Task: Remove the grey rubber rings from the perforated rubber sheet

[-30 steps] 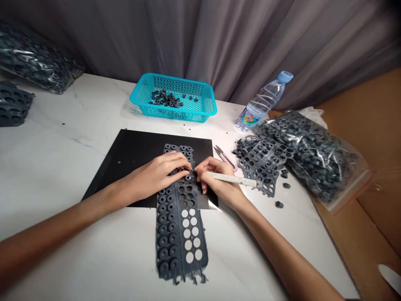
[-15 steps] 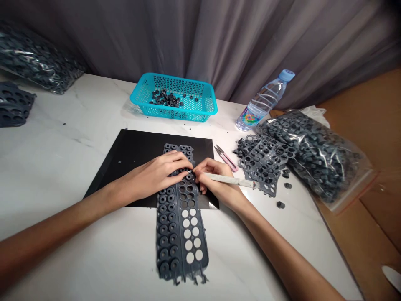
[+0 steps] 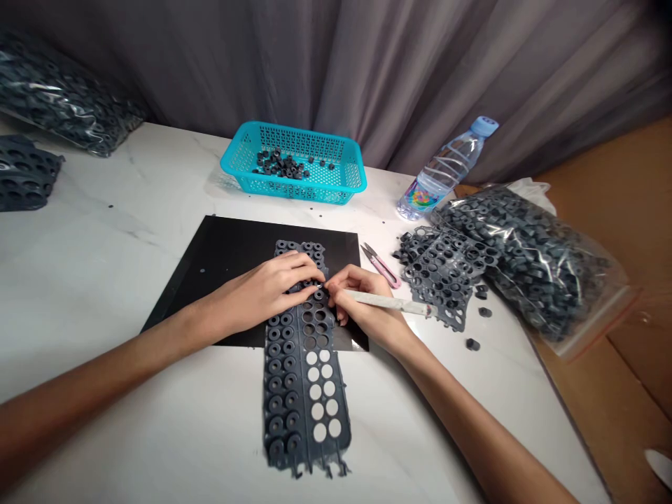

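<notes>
at the far left edge of the white worktop point(image 3: 105, 231) lies a clear bag of dark rubber rings point(image 3: 63, 105), with a stack of dark moulded sheets point(image 3: 24, 175) just in front of it. further right, near the back edge, a turquoise basket point(image 3: 349, 175) holds a small heap of loose rings.

in the middle a black mat point(image 3: 225, 259) lies flat, and across its near edge runs the grey rubber sheet point(image 3: 302, 378), its long axis pointing from the person toward the basket. the near right column of the sheet shows bare holes; the left columns and the far part still carry rings.

the left hand point(image 3: 262, 290) lies palm down on the sheet, fingers pressed together and flat, tips at the sheet's midline. the right hand point(image 3: 362, 304) touches the sheet from its right edge, fingers pinching a thin white-handled tool point(image 3: 391, 302) like a pen; the handle trails off to the right, and the tip meets the sheet right at the left fingertips. both hands converge on one ring; the right hand, with the tool, works it, the left pins the sheet beside it.

right of the mat lie pink snips point(image 3: 382, 266), then emptied grey sheets point(image 3: 441, 273), a few loose rings point(image 3: 475, 343), a water bottle point(image 3: 446, 168), and a big open bag of rings point(image 3: 535, 259) at the right edge.
</notes>
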`<action>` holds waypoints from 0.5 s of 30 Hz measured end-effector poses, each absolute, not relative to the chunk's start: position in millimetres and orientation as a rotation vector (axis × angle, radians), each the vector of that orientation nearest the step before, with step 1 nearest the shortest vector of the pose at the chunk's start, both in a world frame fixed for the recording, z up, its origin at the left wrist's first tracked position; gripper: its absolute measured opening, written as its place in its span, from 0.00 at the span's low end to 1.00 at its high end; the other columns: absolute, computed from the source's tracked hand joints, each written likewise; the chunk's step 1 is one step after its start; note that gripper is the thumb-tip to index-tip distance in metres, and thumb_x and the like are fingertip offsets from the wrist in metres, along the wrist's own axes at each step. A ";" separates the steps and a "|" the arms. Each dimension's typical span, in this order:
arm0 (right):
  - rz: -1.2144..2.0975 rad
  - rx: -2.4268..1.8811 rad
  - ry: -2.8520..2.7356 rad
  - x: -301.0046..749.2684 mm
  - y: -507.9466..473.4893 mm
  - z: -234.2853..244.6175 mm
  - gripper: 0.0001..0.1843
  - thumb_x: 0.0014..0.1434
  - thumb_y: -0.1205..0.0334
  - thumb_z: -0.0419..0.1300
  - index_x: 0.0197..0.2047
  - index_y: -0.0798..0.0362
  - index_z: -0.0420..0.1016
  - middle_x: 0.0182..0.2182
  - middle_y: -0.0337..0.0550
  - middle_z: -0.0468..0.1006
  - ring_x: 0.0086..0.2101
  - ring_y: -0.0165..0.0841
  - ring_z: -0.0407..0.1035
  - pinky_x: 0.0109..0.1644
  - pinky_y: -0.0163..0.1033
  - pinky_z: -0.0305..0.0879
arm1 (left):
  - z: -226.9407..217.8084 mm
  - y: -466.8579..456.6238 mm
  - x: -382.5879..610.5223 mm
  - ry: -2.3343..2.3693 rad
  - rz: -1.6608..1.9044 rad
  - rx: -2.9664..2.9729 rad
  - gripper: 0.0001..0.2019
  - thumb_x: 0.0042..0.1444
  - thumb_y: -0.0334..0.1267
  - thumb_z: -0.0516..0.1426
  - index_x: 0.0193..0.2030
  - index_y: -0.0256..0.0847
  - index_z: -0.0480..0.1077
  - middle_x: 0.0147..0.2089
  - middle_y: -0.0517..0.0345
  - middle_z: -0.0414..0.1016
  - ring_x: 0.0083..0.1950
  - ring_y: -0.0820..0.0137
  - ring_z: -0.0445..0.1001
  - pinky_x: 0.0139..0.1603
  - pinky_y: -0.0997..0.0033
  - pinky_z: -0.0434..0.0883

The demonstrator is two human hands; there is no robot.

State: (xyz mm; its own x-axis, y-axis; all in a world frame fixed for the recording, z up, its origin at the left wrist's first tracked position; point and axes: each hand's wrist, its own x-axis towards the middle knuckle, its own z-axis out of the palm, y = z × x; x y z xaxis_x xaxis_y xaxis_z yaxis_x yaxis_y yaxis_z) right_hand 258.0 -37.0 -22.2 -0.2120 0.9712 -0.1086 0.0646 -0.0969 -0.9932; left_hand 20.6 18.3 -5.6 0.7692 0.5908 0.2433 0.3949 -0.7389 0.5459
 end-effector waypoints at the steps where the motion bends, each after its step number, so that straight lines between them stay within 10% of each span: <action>1: 1.422 -1.220 -1.357 258.2 -37.2 -22.4 0.03 0.63 0.65 0.63 0.41 0.53 0.77 0.30 0.37 0.80 0.24 0.27 0.71 0.27 0.31 0.70 | -5.6 18.3 20.6 0.741 0.559 2.489 0.10 0.78 0.36 0.56 0.57 0.41 0.78 0.58 0.54 0.79 0.60 0.64 0.79 0.65 0.64 0.74; 15: 1.405 -1.257 -1.381 257.7 -38.7 -20.9 0.02 0.62 0.65 0.64 0.40 0.52 0.77 0.29 0.37 0.79 0.24 0.27 0.70 0.27 0.30 0.68 | -4.3 17.9 21.4 0.737 0.575 2.500 0.10 0.77 0.35 0.57 0.56 0.41 0.80 0.57 0.53 0.80 0.60 0.63 0.79 0.67 0.62 0.74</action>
